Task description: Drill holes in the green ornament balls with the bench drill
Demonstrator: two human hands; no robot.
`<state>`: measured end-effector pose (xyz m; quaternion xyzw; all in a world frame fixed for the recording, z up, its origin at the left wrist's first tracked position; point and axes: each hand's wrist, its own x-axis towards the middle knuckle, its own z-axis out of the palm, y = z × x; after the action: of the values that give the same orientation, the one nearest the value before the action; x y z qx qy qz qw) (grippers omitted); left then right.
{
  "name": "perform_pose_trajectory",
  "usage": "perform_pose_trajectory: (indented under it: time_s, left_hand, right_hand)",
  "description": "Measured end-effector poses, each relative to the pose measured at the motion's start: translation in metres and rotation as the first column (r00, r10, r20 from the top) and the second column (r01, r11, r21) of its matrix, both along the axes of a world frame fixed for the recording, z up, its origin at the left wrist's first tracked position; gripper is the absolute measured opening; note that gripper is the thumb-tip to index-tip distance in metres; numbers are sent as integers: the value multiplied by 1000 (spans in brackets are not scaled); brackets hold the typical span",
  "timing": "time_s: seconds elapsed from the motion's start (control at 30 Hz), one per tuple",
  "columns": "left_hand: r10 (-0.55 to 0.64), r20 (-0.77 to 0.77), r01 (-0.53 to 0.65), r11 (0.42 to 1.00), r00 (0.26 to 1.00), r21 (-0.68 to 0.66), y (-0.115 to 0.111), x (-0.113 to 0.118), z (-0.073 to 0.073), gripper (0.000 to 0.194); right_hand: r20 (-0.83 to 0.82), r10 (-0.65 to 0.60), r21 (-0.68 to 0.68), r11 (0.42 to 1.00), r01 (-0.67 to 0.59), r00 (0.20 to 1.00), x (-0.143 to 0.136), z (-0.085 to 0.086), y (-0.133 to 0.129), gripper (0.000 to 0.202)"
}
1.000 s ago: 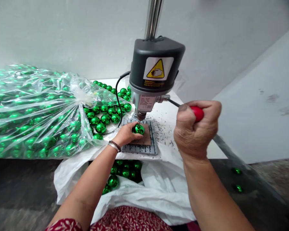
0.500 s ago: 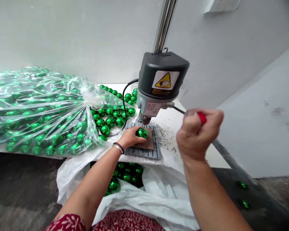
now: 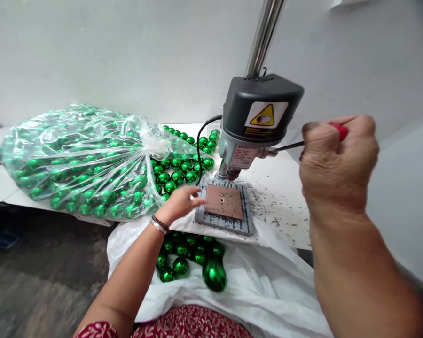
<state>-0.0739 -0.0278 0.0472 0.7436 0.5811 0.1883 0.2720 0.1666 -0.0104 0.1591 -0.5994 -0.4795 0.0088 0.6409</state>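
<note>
My left hand (image 3: 185,201) has its fingers apart and holds nothing, at the left edge of the brown board (image 3: 223,202) on the drill press base (image 3: 229,227). My right hand (image 3: 338,164) is wrapped round the red-tipped lever (image 3: 291,146) of the drill press (image 3: 262,110). The drill bit hangs above the board, and no ball lies under it. A blurred green ball (image 3: 214,274) is in front of the base, over the white sack (image 3: 261,277), where several shiny green balls lie.
A large clear bag (image 3: 81,164) of green balls covers the left of the white table (image 3: 289,211). Loose green balls (image 3: 177,177) lie between bag and drill. A black cable (image 3: 199,145) hangs beside the drill. Dark shavings are scattered round the base.
My left hand has let go of the green ball and moved left off the board. A blurred ball now shows over the sack. My right hand and the lever are higher, and the view has shifted.
</note>
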Motion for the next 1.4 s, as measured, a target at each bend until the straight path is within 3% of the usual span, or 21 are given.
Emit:
perform_pose_trajectory:
  time_s: [0.07,0.13,0.2,0.37,0.47,0.57,0.6,0.67,0.73,0.77,0.83,0.97,1.07,1.13,1.2,1.27,1.33,1.4]
  left_hand:
    - [212,-210,-187,974,955,130,14,-11,5,35]
    - [360,-409,-326,933,839,151,27,-21,4,36]
    - [378,-510,-386,918,773,95,36,-28,-2,39]
    - [272,-581,-296,954,767,54,41,-29,-19,51]
    - [335,-382,-323,941,861,98,35,-24,-14,61]
    - [288,110,-292,956,951,23,26,-16,-3,68]
    - [246,312,-239,969,917,-61,22,-13,-1,69]
    - [213,665,-55,966,716,-251,15,-5,-2,71]
    - [268,842,142,918,469,-371,11,4,-9,70]
    - [304,873,211,891,381,-402,9,8,-14,69]
    - [355,888,283,855,293,-435,8,14,-23,66]
    - [388,882,274,847,269,-456,9,25,-27,65]
    - [405,868,221,854,288,-472,12,31,-23,61]
    - [401,839,148,865,368,-479,15,34,-21,57]
    - [350,779,12,909,521,-417,19,38,-21,54]
    - [262,651,-120,960,712,-255,24,42,-23,52]
    - [182,483,-156,983,856,-94,27,46,-24,52]
    - [134,355,-134,991,925,-24,30,50,-26,54]
  right_hand:
    - [-14,16,21,1000,-16,1000,0,-1,-1,13]
    - [-11,28,27,999,-27,1000,1,-2,-2,13]
    - [-2,28,16,999,-28,1000,1,-2,-3,15]
    - [7,63,49,997,-63,998,0,-3,-8,15]
    - [15,92,67,993,-93,996,-2,-5,-12,16]
    - [19,98,84,992,-99,995,-3,-6,-13,17]
    - [19,104,91,990,-105,994,-3,-6,-13,16]
    - [17,119,99,988,-120,993,-3,-6,-12,16]
    - [9,137,95,986,-137,991,-2,-6,-12,17]
    - [5,143,91,985,-143,990,-2,-6,-13,17]
    - [3,150,91,985,-150,989,-1,-7,-13,17]
    - [45,160,120,979,-165,986,1,-11,-13,21]
    - [97,144,131,979,-156,985,2,-14,-11,22]
    - [121,130,127,981,-145,984,3,-16,-10,21]
    - [135,126,119,983,-143,983,3,-17,-10,21]
    - [146,133,109,983,-150,980,3,-17,-11,22]
    - [153,140,103,982,-157,978,4,-17,-12,22]
    - [159,146,103,981,-163,976,4,-17,-13,23]
